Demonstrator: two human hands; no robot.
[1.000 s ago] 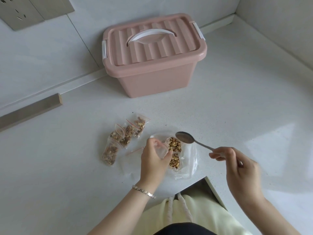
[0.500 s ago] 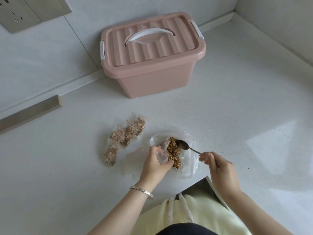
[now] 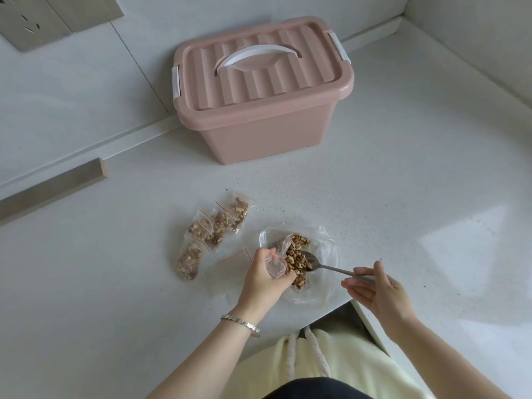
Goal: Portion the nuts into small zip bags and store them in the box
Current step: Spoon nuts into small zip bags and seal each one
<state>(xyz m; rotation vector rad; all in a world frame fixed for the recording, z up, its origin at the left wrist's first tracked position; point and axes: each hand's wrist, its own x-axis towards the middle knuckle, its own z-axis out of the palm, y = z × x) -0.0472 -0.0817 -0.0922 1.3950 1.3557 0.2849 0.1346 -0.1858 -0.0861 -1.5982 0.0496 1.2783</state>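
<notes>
A large clear plastic bag (image 3: 325, 251) lies open on the white counter with a heap of walnut pieces (image 3: 296, 259) in it. My left hand (image 3: 263, 276) pinches a small empty zip bag (image 3: 275, 264) right beside the nuts. My right hand (image 3: 374, 289) holds the handle of a metal spoon (image 3: 312, 259), whose bowl is dug into the nut heap. Several filled small zip bags (image 3: 211, 228) lie to the left. The pink storage box (image 3: 259, 90), lid closed with a white handle, stands at the back.
More empty small zip bags (image 3: 233, 259) with red strips lie flat just left of my left hand. The counter's front edge and an inner corner (image 3: 352, 303) run close under my right hand. A wall with a socket plate (image 3: 31, 21) is behind.
The spoon came down from above the large bag and now digs into the nuts. My right hand moved left and closer; my left hand lowered the small bag to the heap.
</notes>
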